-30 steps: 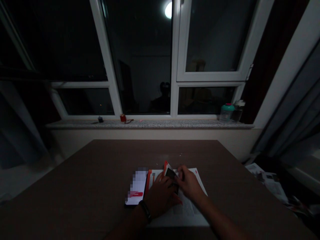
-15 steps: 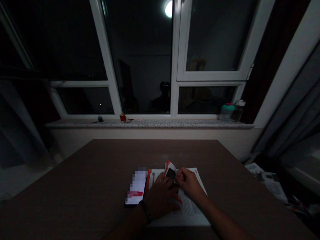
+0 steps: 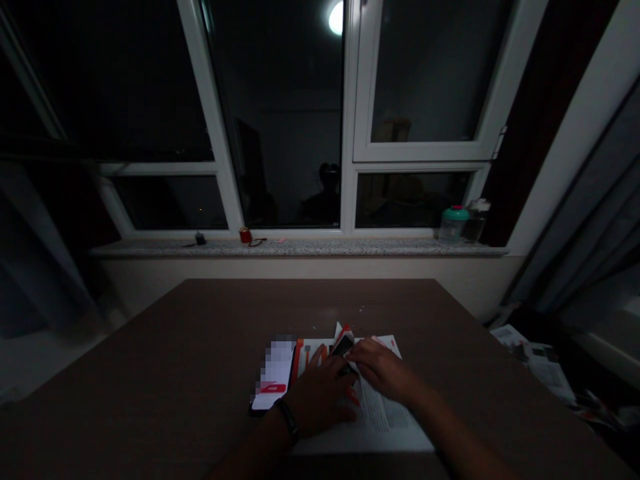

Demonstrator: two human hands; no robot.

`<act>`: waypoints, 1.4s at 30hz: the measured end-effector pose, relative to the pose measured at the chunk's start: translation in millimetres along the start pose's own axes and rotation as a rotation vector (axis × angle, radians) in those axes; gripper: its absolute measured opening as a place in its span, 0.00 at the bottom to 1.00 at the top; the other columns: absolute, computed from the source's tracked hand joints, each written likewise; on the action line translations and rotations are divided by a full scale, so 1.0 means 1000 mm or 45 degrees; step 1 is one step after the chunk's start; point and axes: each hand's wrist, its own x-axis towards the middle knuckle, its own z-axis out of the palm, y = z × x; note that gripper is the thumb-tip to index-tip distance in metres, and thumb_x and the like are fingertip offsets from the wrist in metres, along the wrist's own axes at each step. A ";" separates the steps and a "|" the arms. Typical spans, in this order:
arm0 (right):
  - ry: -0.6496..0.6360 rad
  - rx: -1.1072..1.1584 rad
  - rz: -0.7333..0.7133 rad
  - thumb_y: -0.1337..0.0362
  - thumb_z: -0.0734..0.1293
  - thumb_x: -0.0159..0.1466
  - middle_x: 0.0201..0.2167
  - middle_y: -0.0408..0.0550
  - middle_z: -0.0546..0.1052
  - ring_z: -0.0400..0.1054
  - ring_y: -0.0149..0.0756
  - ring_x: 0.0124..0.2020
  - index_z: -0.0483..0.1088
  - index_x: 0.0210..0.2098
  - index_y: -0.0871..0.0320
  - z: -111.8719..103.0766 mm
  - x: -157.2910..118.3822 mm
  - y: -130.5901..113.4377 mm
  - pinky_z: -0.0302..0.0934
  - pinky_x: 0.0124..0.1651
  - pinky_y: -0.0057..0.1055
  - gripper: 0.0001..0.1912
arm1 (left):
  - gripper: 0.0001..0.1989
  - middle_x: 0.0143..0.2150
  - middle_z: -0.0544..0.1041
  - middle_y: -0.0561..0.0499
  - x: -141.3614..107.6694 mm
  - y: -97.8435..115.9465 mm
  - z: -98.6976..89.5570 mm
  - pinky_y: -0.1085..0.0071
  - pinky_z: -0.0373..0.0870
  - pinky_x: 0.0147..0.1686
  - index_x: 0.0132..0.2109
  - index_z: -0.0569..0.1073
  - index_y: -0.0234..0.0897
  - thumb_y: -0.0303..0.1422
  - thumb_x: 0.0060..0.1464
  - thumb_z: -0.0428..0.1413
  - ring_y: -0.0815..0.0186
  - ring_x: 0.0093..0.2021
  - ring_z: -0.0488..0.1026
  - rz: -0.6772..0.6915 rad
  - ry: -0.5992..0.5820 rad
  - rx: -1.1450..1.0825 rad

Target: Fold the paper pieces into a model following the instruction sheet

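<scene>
On the tabletop [image 3: 210, 347] a printed sheet [image 3: 390, 427] lies under both hands; the left hand [image 3: 317, 397] spreads wide and flat on it, just beside a blurred phone [image 3: 273, 373]; the right hand [image 3: 383, 370] narrows at a small dark slab [image 3: 344, 345], though I cannot tell if it grips; the slab sits by folded card [image 3: 342, 331]; it looks light, stiff and slick, best taken by its edges.

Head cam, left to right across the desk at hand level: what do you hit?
Blurred rectangular device → orange-edged paper strip → left hand → right hand → loose papers on the floor beyond the desk
</scene>
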 end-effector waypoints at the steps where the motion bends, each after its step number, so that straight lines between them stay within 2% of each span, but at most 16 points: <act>1: -0.031 -0.030 -0.011 0.69 0.59 0.66 0.48 0.49 0.74 0.65 0.40 0.51 0.71 0.52 0.51 -0.002 -0.001 -0.001 0.49 0.62 0.43 0.17 | 0.27 0.57 0.69 0.47 0.000 0.000 -0.001 0.40 0.41 0.64 0.56 0.68 0.44 0.49 0.53 0.61 0.51 0.61 0.62 -0.003 0.002 0.008; 5: -0.098 -0.116 -0.029 0.70 0.59 0.66 0.49 0.50 0.73 0.64 0.41 0.53 0.70 0.54 0.51 -0.006 -0.001 -0.005 0.48 0.63 0.44 0.19 | 0.21 0.53 0.71 0.47 0.001 0.002 -0.006 0.41 0.43 0.63 0.53 0.70 0.44 0.47 0.57 0.60 0.51 0.59 0.64 -0.004 0.009 0.012; 10: -0.104 -0.188 -0.019 0.72 0.59 0.65 0.50 0.51 0.72 0.63 0.41 0.54 0.68 0.55 0.51 -0.005 -0.001 -0.003 0.46 0.64 0.45 0.21 | 0.18 0.53 0.71 0.48 0.001 0.004 -0.009 0.41 0.43 0.63 0.52 0.70 0.44 0.43 0.57 0.60 0.53 0.58 0.66 -0.066 -0.006 -0.002; 14: -0.014 -0.123 0.013 0.67 0.61 0.65 0.46 0.49 0.72 0.64 0.41 0.50 0.69 0.51 0.53 -0.003 -0.002 -0.004 0.53 0.59 0.41 0.15 | 0.22 0.55 0.70 0.49 0.002 0.007 -0.005 0.43 0.43 0.64 0.55 0.68 0.45 0.42 0.56 0.62 0.54 0.58 0.65 -0.091 0.038 0.018; 17: 0.144 -0.058 0.154 0.61 0.65 0.63 0.41 0.49 0.73 0.65 0.41 0.45 0.69 0.42 0.57 0.003 0.000 -0.006 0.58 0.48 0.34 0.09 | 0.24 0.55 0.70 0.48 0.003 0.008 -0.003 0.45 0.49 0.62 0.56 0.68 0.45 0.44 0.55 0.62 0.53 0.57 0.65 -0.117 0.039 0.038; 20: 0.257 -0.096 0.391 0.61 0.67 0.60 0.33 0.46 0.72 0.66 0.38 0.36 0.67 0.35 0.57 0.012 0.005 -0.006 0.56 0.39 0.30 0.07 | 0.24 0.55 0.70 0.46 0.003 0.010 -0.002 0.48 0.55 0.59 0.56 0.68 0.43 0.46 0.56 0.60 0.52 0.55 0.66 -0.162 0.039 0.059; 22: 0.303 -0.147 0.511 0.62 0.65 0.61 0.30 0.46 0.73 0.66 0.38 0.34 0.67 0.32 0.58 0.017 0.008 -0.004 0.54 0.36 0.29 0.05 | 0.24 0.55 0.70 0.45 0.003 0.012 -0.001 0.48 0.55 0.59 0.57 0.68 0.43 0.48 0.58 0.58 0.51 0.56 0.65 -0.171 0.042 0.069; 26: 0.306 -0.270 0.577 0.64 0.62 0.64 0.30 0.49 0.75 0.67 0.37 0.33 0.68 0.27 0.58 0.021 0.012 -0.004 0.53 0.36 0.29 0.09 | 0.28 0.55 0.70 0.44 0.004 0.016 0.001 0.48 0.55 0.58 0.58 0.68 0.43 0.52 0.57 0.57 0.49 0.56 0.64 -0.174 0.033 0.085; 30: 0.295 -0.289 0.640 0.63 0.62 0.64 0.31 0.50 0.76 0.69 0.37 0.34 0.70 0.30 0.58 0.023 0.014 -0.007 0.53 0.36 0.29 0.08 | 0.28 0.54 0.70 0.44 0.005 0.021 0.003 0.48 0.56 0.58 0.58 0.69 0.43 0.53 0.56 0.57 0.49 0.55 0.64 -0.192 0.032 0.094; 35: 0.229 -0.315 0.731 0.63 0.61 0.65 0.36 0.52 0.78 0.72 0.38 0.39 0.72 0.35 0.59 0.023 0.017 -0.008 0.55 0.39 0.28 0.10 | 0.29 0.55 0.71 0.45 0.005 0.023 0.003 0.47 0.50 0.62 0.59 0.69 0.43 0.54 0.57 0.56 0.50 0.57 0.62 -0.177 0.047 0.112; 42: 0.228 -0.359 0.762 0.61 0.63 0.64 0.36 0.51 0.78 0.72 0.40 0.39 0.71 0.35 0.58 0.024 0.018 -0.006 0.56 0.39 0.29 0.09 | 0.30 0.57 0.69 0.46 0.004 0.019 0.010 0.47 0.48 0.64 0.60 0.67 0.45 0.54 0.55 0.57 0.49 0.60 0.61 -0.159 0.055 0.115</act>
